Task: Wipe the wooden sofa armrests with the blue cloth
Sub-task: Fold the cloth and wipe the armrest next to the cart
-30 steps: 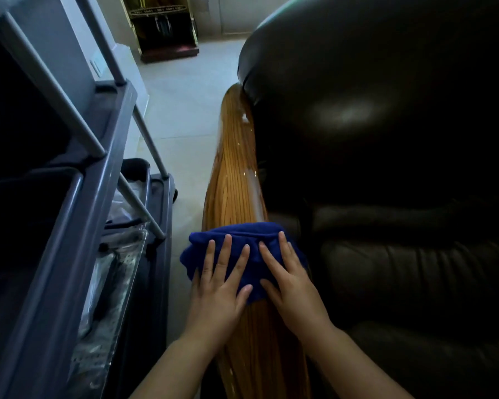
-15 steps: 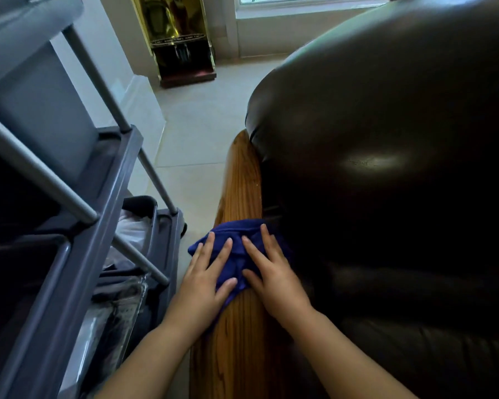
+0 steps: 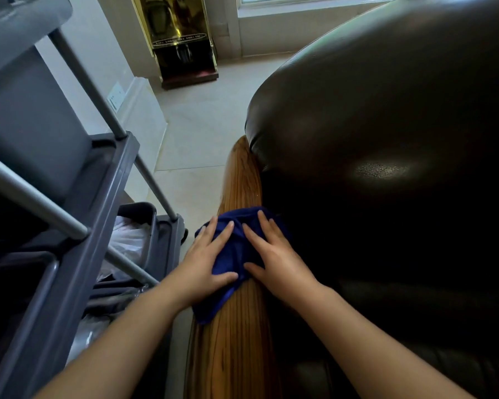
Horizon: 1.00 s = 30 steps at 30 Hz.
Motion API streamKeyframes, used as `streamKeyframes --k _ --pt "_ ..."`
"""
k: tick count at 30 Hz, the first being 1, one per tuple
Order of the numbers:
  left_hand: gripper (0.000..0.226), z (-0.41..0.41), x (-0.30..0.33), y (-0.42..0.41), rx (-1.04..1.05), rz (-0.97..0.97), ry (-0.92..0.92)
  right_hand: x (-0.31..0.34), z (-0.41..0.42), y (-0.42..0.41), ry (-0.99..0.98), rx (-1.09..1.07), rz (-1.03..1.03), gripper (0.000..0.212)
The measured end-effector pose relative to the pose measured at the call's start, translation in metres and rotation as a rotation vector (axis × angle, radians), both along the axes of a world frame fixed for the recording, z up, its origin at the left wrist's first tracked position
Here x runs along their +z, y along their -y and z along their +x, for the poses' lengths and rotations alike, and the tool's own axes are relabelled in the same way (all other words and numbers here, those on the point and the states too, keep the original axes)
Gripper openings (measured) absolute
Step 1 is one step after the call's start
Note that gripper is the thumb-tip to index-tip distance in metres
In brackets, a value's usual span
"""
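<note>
- Two flat hands, left [image 3: 206, 264] and right [image 3: 277, 259], press the cloth [image 3: 234, 254] onto the armrest [image 3: 236, 335], about midway along its length; fingers are spread wide and grip nothing.
- Best practice, by judgement: keep the palms flat with even pressure, stroke along the grain toward the far tip, and wrap the hanging left edge over the side.
- Leather back [image 3: 386, 145] lies right, touching the armrest; a cart [image 3: 78, 249] stands left.

Both forearms reach forward; the left hand [image 3: 205, 263] and right hand [image 3: 274, 259] lie palm-down side by side, fingers [image 3: 224, 234] spread flat, thumbs nearly meeting.
</note>
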<state>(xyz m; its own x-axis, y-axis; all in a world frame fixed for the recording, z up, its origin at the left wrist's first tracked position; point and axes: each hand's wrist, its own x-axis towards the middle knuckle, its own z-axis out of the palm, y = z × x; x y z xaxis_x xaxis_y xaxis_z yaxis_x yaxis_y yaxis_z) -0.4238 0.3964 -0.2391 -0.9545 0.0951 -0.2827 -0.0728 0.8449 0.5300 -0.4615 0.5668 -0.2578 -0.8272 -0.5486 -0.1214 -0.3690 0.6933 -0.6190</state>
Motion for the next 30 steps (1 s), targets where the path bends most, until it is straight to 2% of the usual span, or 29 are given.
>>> streamKeyframes --k 5,8,15,21,24,27,30 --pt "0.111 -0.046 0.012 0.010 -0.044 -0.026 0.119 0.007 -0.041 0.010 0.031 0.028 0.070 0.085" --pt "0.108 -0.052 0.015 0.009 0.012 0.015 0.101 0.011 -0.050 0.015 0.034 0.007 0.071 0.085" --pt "0.066 -0.005 0.015 -0.002 0.233 0.094 -0.213 0.015 -0.023 0.013 -0.104 -0.076 0.033 0.059" --pt "0.044 0.022 0.030 0.004 0.192 0.012 -0.155 0.018 0.020 0.008 -0.277 -0.093 0.065 0.039" --pt "0.038 0.029 0.050 0.008 0.150 0.033 -0.046 0.043 0.019 0.001 -0.124 -0.032 0.055 0.028" --pt "0.032 0.031 0.076 0.013 0.124 0.159 0.111 0.072 0.012 -0.015 0.152 0.011 0.027 0.024" --pt "0.028 0.036 0.109 0.013 0.081 0.282 0.239 0.106 0.013 -0.033 0.293 0.065 0.003 0.017"
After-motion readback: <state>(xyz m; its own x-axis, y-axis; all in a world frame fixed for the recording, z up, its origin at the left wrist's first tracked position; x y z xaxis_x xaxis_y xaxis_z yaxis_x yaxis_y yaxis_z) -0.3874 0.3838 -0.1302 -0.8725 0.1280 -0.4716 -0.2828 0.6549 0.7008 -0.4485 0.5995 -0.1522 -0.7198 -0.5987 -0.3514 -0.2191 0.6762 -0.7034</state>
